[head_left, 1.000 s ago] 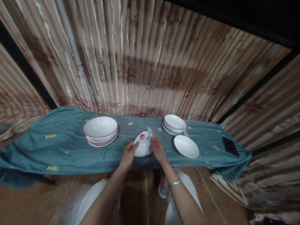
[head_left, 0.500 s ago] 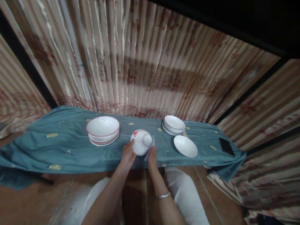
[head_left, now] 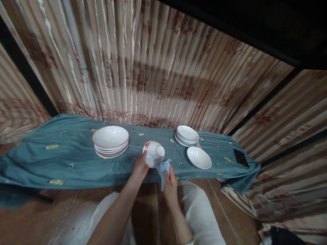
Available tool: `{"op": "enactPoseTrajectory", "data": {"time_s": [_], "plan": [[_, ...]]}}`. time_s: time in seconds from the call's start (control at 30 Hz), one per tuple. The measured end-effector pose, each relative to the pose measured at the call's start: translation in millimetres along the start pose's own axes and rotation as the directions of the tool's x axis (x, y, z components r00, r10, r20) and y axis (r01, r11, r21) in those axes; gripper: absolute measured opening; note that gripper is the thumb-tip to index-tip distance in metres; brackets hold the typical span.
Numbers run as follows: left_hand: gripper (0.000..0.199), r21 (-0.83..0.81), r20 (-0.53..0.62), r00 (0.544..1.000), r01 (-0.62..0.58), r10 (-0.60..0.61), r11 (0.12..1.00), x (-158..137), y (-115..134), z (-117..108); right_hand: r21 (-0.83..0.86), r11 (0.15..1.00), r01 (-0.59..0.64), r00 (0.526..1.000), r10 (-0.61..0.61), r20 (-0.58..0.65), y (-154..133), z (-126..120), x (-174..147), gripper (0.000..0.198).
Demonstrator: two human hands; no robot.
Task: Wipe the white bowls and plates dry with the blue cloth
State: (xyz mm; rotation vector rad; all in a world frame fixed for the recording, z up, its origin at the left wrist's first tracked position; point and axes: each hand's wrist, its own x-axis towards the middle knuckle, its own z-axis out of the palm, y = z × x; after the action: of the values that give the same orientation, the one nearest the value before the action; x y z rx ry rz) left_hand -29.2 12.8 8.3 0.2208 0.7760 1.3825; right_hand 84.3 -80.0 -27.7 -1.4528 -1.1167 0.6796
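Observation:
A white bowl with a red flower print is tilted, its foot ring facing right and its outside towards me. My left hand grips its left edge, over the front of the table. In my right hand is a light blue cloth, bunched between the fingers, its top close to the lower right side of the bowl. Whether the cloth touches the bowl I cannot tell. The inside of the bowl is hidden.
A stack of red-rimmed bowls stands left on the table's green cloth. To the right are a stack of white dishes, a single white dish and a black phone. A curtain hangs behind.
My right hand has moved down and away from the bowl's right side with the cloth, which now shows more fully. My left hand still holds the bowl in nearly the same place.

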Motion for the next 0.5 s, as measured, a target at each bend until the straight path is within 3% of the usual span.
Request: {"op": "enactPoseTrajectory", "data": {"time_s": [0.1, 0.17, 0.3, 0.4, 0.5], "plan": [[0.024, 0.006, -0.019, 1.000, -0.016, 0.016, 1.000, -2, -2, 0, -0.100, 0.988, 0.118, 0.992, -0.121, -0.026, -24, -10, 12, 0.059], [0.026, 0.013, -0.020, 0.999, -0.037, 0.038, 0.999, -3, -2, 1, -0.201, 0.942, 0.268, 0.963, -0.264, 0.050, -35, -8, 21, 0.055], [0.028, 0.060, 0.025, 0.995, -0.100, 0.099, 0.993, -8, 0, 3, -0.431, 0.720, 0.544, 0.838, -0.450, 0.307, -40, 9, 37, 0.050], [0.032, 0.089, 0.037, 0.989, -0.145, 0.142, 0.985, -10, 0, 4, -0.541, 0.606, 0.583, 0.812, -0.454, 0.366, -37, 22, 48, 0.049], [0.041, 0.123, 0.047, 0.985, -0.168, 0.163, 0.978, -13, -1, 6, -0.584, 0.641, 0.498, 0.865, -0.416, 0.282, -37, 26, 65, 0.049]]}}
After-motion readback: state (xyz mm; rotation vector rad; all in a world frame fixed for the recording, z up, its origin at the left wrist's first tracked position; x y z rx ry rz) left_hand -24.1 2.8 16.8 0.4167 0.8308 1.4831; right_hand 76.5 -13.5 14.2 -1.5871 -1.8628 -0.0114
